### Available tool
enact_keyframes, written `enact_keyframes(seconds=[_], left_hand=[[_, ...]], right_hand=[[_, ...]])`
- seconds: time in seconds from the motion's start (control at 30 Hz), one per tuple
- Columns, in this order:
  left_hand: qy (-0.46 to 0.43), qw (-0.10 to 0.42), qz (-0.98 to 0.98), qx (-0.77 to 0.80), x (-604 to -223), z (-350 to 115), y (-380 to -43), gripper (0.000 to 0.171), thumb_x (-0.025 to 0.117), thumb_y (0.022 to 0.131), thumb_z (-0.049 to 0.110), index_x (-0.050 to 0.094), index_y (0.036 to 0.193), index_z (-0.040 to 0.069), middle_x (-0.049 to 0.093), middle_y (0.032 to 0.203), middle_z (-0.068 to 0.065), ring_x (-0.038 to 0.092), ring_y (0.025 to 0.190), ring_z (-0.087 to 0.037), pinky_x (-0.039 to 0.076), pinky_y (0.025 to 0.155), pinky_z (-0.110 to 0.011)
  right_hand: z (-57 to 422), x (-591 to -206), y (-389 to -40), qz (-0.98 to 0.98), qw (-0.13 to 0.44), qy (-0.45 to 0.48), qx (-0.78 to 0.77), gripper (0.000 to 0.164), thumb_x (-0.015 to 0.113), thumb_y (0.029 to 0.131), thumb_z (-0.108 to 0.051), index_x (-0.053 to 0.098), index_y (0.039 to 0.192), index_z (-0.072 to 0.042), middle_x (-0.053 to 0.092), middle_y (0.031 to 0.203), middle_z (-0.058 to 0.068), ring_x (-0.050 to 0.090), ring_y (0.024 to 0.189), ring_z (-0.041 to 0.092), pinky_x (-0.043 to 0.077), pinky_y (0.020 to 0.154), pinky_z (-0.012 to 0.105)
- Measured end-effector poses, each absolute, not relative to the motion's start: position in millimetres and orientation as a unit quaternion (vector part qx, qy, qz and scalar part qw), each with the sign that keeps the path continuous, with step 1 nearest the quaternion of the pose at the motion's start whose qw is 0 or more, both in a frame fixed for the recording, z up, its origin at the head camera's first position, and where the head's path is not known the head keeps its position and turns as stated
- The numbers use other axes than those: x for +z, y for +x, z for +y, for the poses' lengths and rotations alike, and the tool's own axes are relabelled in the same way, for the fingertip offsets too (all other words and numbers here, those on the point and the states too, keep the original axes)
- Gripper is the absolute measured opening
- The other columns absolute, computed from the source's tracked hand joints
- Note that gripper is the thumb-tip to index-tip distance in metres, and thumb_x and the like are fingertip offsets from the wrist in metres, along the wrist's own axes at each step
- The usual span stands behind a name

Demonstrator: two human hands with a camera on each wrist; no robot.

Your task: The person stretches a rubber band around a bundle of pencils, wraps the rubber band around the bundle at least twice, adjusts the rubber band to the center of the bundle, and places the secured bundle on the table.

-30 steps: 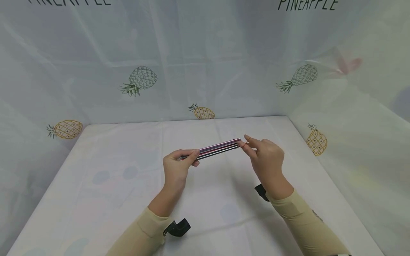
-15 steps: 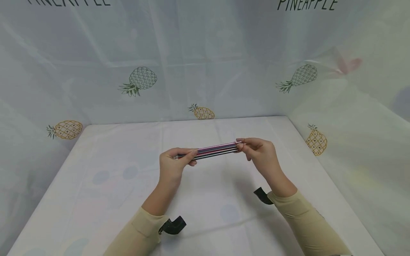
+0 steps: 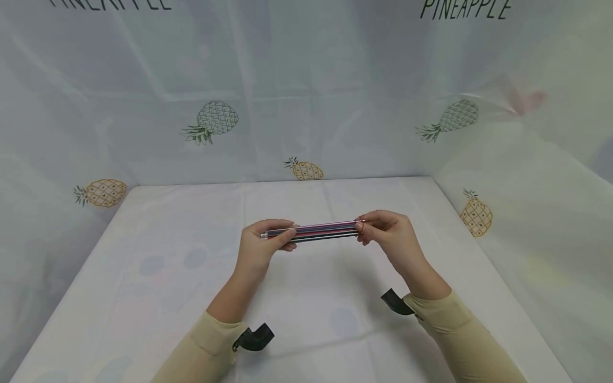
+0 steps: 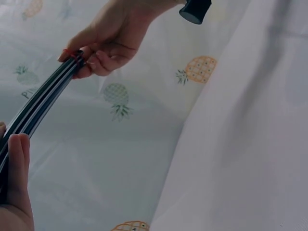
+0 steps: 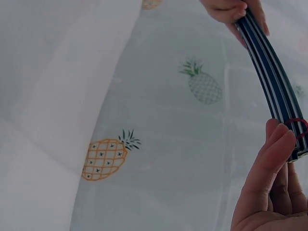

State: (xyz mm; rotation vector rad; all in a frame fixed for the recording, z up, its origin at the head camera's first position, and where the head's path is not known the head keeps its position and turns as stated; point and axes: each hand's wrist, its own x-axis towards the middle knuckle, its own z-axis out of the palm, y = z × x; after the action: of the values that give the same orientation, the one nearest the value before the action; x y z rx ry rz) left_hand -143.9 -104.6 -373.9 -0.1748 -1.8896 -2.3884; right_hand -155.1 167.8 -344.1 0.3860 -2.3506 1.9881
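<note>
left hand point(image 3: 256, 242): fingers wrapped on a dark-striped bundle of slim sticks point(image 3: 325, 232) | right hand point(image 3: 394, 231): fingers pinching other end, thin red loop point(image 5: 294, 120) there | all up over white bench point(image 3: 191, 308)

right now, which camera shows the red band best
The right wrist view: the red band looks largest there, crossing the pencils near one end, though close to the picture's edge. The head and left wrist views show it smaller, by the right hand.

Pale sheeting point(image 3: 335, 64) round three sides of white-topped table point(image 3: 167, 303) (pineapple prints point(image 3: 217, 117), orange and green).
</note>
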Motion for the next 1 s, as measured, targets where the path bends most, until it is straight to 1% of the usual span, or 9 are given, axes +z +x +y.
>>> enact_keyframes(seconds=[0.1,0.23,0.33,0.4,0.57,0.7,0.8,0.9,1.0], left_hand=[[-0.055,0.035,-0.637,-0.768,-373.8,-104.9,-144.1,0.022,0.078,0.081,0.000,0.071,0.099,-0.010,0.069,0.094,-0.021,0.068,0.059,-0.022,0.060,0.065,-0.038],[-0.051,0.025,-0.658,-0.751,-374.4,-104.9,-143.5,0.021,0.079,0.082,0.007,0.073,0.098,-0.005,0.069,0.088,-0.019,0.066,0.056,-0.021,0.060,0.060,-0.034],[-0.042,0.027,-0.662,-0.748,-374.5,-104.0,-142.1,0.021,0.080,0.081,0.009,0.073,0.097,-0.004,0.069,0.086,-0.018,0.065,0.054,-0.020,0.059,0.058,-0.032],[-0.038,0.033,-0.661,-0.749,-374.1,-103.1,-141.0,0.021,0.080,0.081,0.008,0.073,0.096,-0.004,0.070,0.085,-0.018,0.066,0.055,-0.019,0.059,0.059,-0.033],[-0.038,0.041,-0.659,-0.750,-373.2,-102.1,-139.6,0.019,0.080,0.080,0.006,0.074,0.096,-0.004,0.070,0.086,-0.018,0.066,0.054,-0.020,0.060,0.060,-0.035],[-0.037,0.032,-0.663,-0.747,-372.6,-103.9,-139.8,0.021,0.082,0.079,0.008,0.074,0.096,-0.003,0.070,0.086,-0.018,0.067,0.055,-0.020,0.060,0.064,-0.035],[-0.041,0.026,-0.668,-0.742,-372.2,-106.4,-139.5,0.023,0.083,0.079,0.010,0.074,0.097,-0.002,0.070,0.086,-0.017,0.067,0.058,-0.021,0.060,0.065,-0.037],[-0.045,0.021,-0.675,-0.736,-371.7,-109.5,-138.9,0.024,0.083,0.078,0.010,0.074,0.097,-0.002,0.070,0.083,-0.017,0.068,0.060,-0.025,0.060,0.067,-0.038],[-0.041,0.011,-0.684,-0.728,-370.7,-113.1,-137.6,0.024,0.083,0.078,0.008,0.074,0.098,0.000,0.071,0.081,-0.016,0.068,0.063,-0.032,0.060,0.071,-0.037]], right_hand=[[168.0,-344.7,-154.5,-0.743,0.011,0.123,0.658,0.014,0.071,0.087,-0.001,0.067,0.095,0.010,0.069,0.077,0.007,0.065,0.064,0.020,0.057,0.064,0.030],[168.2,-346.0,-154.5,-0.721,-0.011,0.118,0.683,0.004,0.068,0.088,0.003,0.069,0.091,0.003,0.068,0.079,0.008,0.065,0.066,0.019,0.057,0.064,0.028],[167.9,-346.5,-154.5,-0.698,-0.039,0.115,0.706,0.008,0.067,0.088,0.004,0.069,0.088,-0.003,0.067,0.080,0.008,0.065,0.067,0.017,0.056,0.065,0.027],[167.8,-346.7,-154.4,-0.680,-0.057,0.118,0.721,0.009,0.066,0.089,0.004,0.068,0.087,-0.005,0.067,0.081,0.009,0.065,0.068,0.017,0.056,0.065,0.027],[168.7,-346.6,-154.2,-0.655,-0.077,0.140,0.739,0.009,0.064,0.089,0.004,0.066,0.088,-0.005,0.065,0.084,0.010,0.065,0.070,0.018,0.057,0.068,0.028],[171.0,-347.0,-154.1,-0.646,-0.084,0.164,0.741,0.013,0.064,0.089,0.007,0.067,0.091,-0.005,0.065,0.087,0.010,0.065,0.074,0.017,0.057,0.071,0.028],[173.8,-347.6,-154.0,-0.647,-0.095,0.187,0.733,0.018,0.062,0.088,0.010,0.066,0.096,-0.005,0.065,0.092,0.010,0.067,0.078,0.018,0.057,0.076,0.031],[176.5,-348.5,-154.1,-0.655,-0.103,0.208,0.719,0.022,0.062,0.087,0.012,0.066,0.101,-0.005,0.064,0.096,0.010,0.068,0.081,0.020,0.057,0.080,0.034],[179.0,-349.8,-154.7,-0.660,-0.103,0.230,0.708,0.024,0.062,0.087,0.012,0.065,0.102,-0.006,0.059,0.104,0.010,0.068,0.082,0.021,0.056,0.080,0.035]])
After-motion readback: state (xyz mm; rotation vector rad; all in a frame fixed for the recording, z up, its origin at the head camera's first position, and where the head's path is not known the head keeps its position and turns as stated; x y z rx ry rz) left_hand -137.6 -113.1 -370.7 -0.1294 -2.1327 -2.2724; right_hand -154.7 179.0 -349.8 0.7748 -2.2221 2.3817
